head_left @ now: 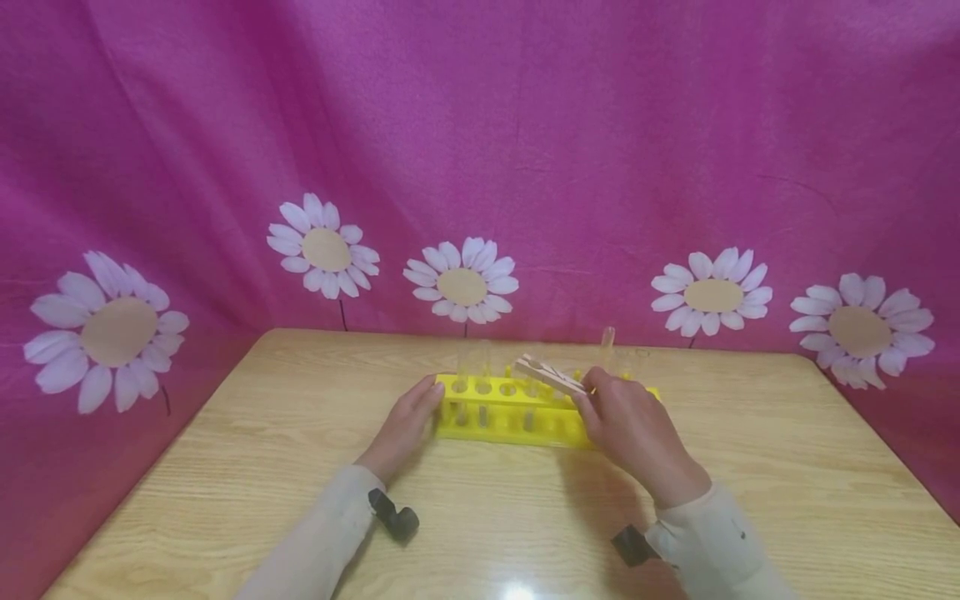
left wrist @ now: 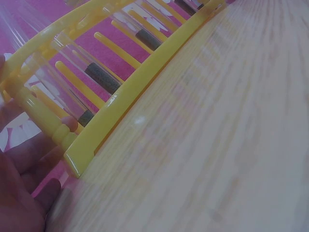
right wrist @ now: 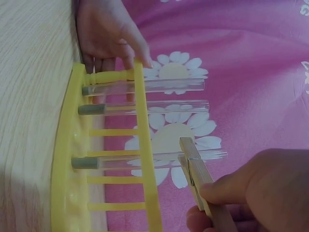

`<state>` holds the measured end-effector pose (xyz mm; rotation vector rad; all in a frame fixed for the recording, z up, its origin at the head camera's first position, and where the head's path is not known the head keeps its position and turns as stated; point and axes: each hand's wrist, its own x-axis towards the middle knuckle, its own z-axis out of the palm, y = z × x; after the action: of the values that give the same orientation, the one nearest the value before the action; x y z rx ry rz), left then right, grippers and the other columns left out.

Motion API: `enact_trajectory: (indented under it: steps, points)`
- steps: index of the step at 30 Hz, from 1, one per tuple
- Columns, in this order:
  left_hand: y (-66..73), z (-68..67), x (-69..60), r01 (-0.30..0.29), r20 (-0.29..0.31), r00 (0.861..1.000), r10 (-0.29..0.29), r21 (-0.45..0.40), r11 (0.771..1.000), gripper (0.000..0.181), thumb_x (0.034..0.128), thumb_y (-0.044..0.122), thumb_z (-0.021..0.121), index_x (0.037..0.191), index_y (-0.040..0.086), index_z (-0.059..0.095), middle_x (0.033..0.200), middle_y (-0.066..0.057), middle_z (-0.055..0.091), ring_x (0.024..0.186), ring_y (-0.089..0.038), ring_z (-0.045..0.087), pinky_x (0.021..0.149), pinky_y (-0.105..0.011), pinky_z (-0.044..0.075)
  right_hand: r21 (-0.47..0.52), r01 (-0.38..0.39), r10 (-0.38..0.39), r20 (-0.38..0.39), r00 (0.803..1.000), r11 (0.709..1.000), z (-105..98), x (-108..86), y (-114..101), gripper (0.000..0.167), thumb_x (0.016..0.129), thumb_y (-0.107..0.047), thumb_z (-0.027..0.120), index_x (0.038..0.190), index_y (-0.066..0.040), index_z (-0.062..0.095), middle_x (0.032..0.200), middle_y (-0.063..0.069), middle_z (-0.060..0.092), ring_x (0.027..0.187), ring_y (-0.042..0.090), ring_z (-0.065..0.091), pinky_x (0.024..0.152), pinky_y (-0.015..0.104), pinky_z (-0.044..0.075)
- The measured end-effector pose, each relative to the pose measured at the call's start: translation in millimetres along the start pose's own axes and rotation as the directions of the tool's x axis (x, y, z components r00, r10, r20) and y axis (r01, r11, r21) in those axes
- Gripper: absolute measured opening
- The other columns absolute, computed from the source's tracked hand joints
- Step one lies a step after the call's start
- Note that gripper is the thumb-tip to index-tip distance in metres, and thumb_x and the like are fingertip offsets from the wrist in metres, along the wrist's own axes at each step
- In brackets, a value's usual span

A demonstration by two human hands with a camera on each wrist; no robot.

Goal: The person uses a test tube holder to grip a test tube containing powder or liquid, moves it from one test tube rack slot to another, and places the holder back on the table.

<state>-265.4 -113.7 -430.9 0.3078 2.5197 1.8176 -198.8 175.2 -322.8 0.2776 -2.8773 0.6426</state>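
A yellow test tube rack (head_left: 495,432) stands upright on the table. My left hand (head_left: 405,425) grips its left end, with the fingers around the end post (left wrist: 38,113) in the left wrist view. My right hand (head_left: 633,425) pinches a wooden test tube clamp (head_left: 542,372), like a clothespin, above the rack. In the right wrist view the clamp's tip lies at the upper part of a glass test tube (right wrist: 123,160); whether it grips the tube, I cannot tell. Two more tubes (right wrist: 120,88) stand near the left end. Dark grey matter (left wrist: 102,77) fills their bottoms.
Further glass tubes (head_left: 607,343) rise at the rack's right end, partly behind my right hand. The wooden table (head_left: 300,392) reaches back to a pink cloth (head_left: 525,167) printed with daisies. Each sleeve carries a black wrist mount (head_left: 397,518).
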Motion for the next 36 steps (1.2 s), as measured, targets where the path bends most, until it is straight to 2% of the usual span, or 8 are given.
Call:
enact_trajectory:
  steps: [15, 23, 36]
  points:
    - [-3.6, 0.7, 1.2, -0.022, 0.004, 1.0, 0.022, -0.007, 1.0, 0.07, 0.0976, 0.058, 0.04, 0.146, 0.008, 0.041, 0.152, -0.01, 0.036, 0.143, -0.028, 0.026, 0.118, -0.048, 0.016, 0.024, -0.007, 0.007, -0.008, 1.0, 1.0, -7.5, -2.3, -3.9, 0.018, 0.093, -0.018, 0.064, 0.103, -0.003, 0.06, 0.07, 0.003, 0.054, 0.059, 0.018, 0.047, 0.053, 0.027, 0.043]
    - [-2.6, 0.1, 2.0, -0.035, 0.001, 0.999, 0.035, 0.003, 0.999, 0.07, 0.0988, 0.056, 0.039, 0.146, 0.005, 0.039, 0.153, -0.013, 0.035, 0.143, -0.031, 0.025, 0.118, -0.049, 0.016, 0.06, -0.007, 0.009, -0.039, 0.999, 0.998, -14.0, -3.9, -4.7, 0.016, 0.093, -0.018, 0.063, 0.102, -0.005, 0.06, 0.07, 0.002, 0.055, 0.059, 0.018, 0.048, 0.051, 0.027, 0.045]
    - [-4.4, 0.8, 3.9, -0.07, 0.009, 0.998, 0.07, -0.025, 0.997, 0.063, 0.0986, 0.056, 0.04, 0.143, 0.011, 0.047, 0.147, -0.006, 0.045, 0.14, -0.025, 0.033, 0.117, -0.047, 0.02, 0.082, -0.003, 0.008, -0.061, 0.998, 0.997, -21.3, -6.7, -8.4, 0.017, 0.095, -0.017, 0.062, 0.105, -0.003, 0.059, 0.073, 0.004, 0.06, 0.054, 0.015, 0.052, 0.049, 0.027, 0.046]
